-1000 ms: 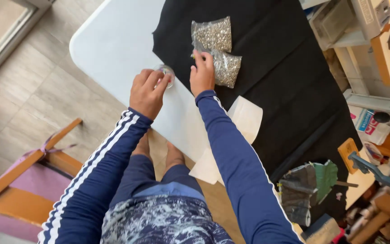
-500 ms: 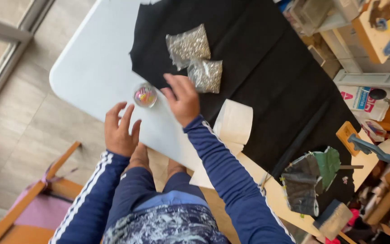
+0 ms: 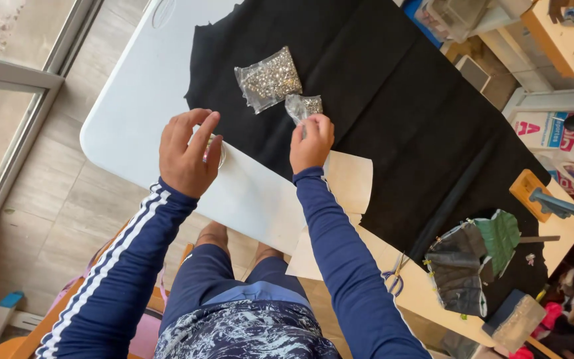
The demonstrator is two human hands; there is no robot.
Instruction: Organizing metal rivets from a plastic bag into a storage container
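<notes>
My right hand (image 3: 311,141) pinches the small clear plastic bag of silvery beads (image 3: 303,106), lifting its lower edge off the black cloth (image 3: 393,100). At ten o'clock from it lies a larger clear bag of silvery beads (image 3: 268,80). My left hand (image 3: 187,153), fingers curled loosely, covers a small round clear container (image 3: 218,152) on the white table (image 3: 134,100).

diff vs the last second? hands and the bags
The left hand left the small round container half a second ago and is now back over it. The right hand has pinched the smaller bag of beads. The larger bag and black cloth stayed put.
</notes>
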